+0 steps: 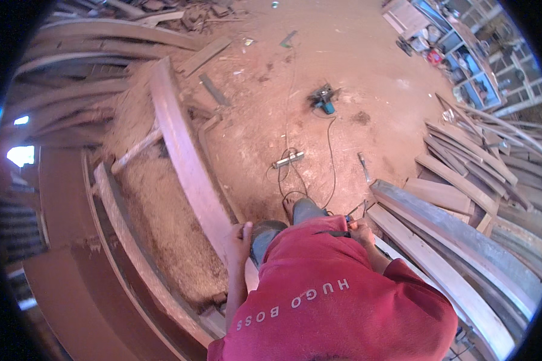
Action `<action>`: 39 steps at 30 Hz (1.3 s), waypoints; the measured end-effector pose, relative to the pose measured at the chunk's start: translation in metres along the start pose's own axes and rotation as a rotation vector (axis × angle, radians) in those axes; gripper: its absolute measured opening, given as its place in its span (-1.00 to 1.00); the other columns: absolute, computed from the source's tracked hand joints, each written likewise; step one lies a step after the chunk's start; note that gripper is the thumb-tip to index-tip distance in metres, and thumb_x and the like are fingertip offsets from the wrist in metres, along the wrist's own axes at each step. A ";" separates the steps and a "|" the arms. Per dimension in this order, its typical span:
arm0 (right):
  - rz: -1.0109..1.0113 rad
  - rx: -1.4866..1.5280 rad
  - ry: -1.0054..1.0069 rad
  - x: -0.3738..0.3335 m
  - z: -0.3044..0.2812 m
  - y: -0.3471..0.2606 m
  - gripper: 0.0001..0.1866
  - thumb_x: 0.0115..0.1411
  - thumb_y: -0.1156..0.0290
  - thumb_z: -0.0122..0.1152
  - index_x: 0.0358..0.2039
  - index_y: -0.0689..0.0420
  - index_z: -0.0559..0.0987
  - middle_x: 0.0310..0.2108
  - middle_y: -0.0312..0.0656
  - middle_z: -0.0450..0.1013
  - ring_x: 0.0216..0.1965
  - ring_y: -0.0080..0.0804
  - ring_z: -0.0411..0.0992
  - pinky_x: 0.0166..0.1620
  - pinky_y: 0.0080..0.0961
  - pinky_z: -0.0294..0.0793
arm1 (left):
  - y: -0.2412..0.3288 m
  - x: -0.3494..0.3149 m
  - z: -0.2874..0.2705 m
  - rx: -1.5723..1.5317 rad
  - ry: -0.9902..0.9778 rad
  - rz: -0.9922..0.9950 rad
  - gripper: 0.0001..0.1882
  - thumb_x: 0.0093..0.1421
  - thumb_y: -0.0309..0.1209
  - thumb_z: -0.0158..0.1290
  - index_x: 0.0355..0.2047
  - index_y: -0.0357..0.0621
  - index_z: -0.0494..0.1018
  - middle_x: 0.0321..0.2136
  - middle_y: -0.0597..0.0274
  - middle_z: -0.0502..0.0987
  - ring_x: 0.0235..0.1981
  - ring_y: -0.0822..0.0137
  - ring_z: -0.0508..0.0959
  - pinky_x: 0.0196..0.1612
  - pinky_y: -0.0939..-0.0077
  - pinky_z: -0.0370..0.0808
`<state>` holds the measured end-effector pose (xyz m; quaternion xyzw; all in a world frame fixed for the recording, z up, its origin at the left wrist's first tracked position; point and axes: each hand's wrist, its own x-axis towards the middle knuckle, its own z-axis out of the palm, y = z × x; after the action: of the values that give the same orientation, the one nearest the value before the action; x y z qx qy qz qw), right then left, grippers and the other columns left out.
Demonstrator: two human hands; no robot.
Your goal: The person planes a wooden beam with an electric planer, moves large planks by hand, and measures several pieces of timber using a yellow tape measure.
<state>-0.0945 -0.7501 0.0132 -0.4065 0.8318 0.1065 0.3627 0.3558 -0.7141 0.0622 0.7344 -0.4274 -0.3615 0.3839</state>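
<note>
- Long, pale pinkish wooden beam (pixel 183 141), the landmark: lying lengthwise beside the person, its near end beneath the left arm.
- Left hand (pixel 239 239): at the beam's right edge, near its close end; whether the fingers grip or merely rest cannot be told.
- Right hand (pixel 361 233): well right of the beam, fingers closed around a small dark slender tool (pixel 333 233), kind unclear.
- Teal-and-black corded power tool (pixel 323 99): on the floor, right of the beam.
- Silvery straight metal bar (pixel 289 159): between beam and right-hand timber.
- Stacked long wooden planks (pixel 445 253): far right of the beam.
</note>
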 end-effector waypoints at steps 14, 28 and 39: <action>0.121 0.159 0.115 0.113 0.005 -0.135 -0.21 -0.04 -0.41 0.23 -0.08 0.04 0.69 -0.16 0.05 0.62 -0.06 -0.11 0.60 -0.06 -0.22 0.56 | 0.051 0.309 0.000 0.053 -0.132 -0.023 -0.25 0.17 -0.23 0.28 0.31 -0.15 0.25 -0.41 0.06 0.57 -0.40 0.21 0.61 -0.20 0.24 0.56; 0.022 0.567 0.218 0.293 -0.030 -0.395 -0.54 0.01 0.10 0.36 -0.21 0.22 0.67 -0.38 0.06 0.62 -0.28 -0.14 0.63 -0.20 -0.25 0.57 | 0.178 0.588 -0.015 0.459 -0.551 0.002 -0.42 0.22 -0.23 0.20 0.20 -0.21 0.39 -0.18 -0.20 0.61 -0.12 -0.11 0.62 -0.04 0.11 0.52; -0.144 0.515 0.140 0.564 -0.105 -0.640 -0.38 -0.02 -0.04 0.35 -0.12 0.24 0.62 -0.28 0.19 0.60 -0.18 0.11 0.59 -0.09 -0.09 0.55 | 0.044 0.731 0.017 0.825 -0.638 -0.173 -0.41 0.17 -0.18 0.27 0.15 -0.14 0.41 -0.24 -0.10 0.59 -0.11 -0.07 0.59 -0.06 0.13 0.51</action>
<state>0.1043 -1.5515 -0.2255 -0.3654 0.8235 -0.1627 0.4024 0.5987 -1.3950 -0.0550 0.7104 -0.5677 -0.3990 -0.1174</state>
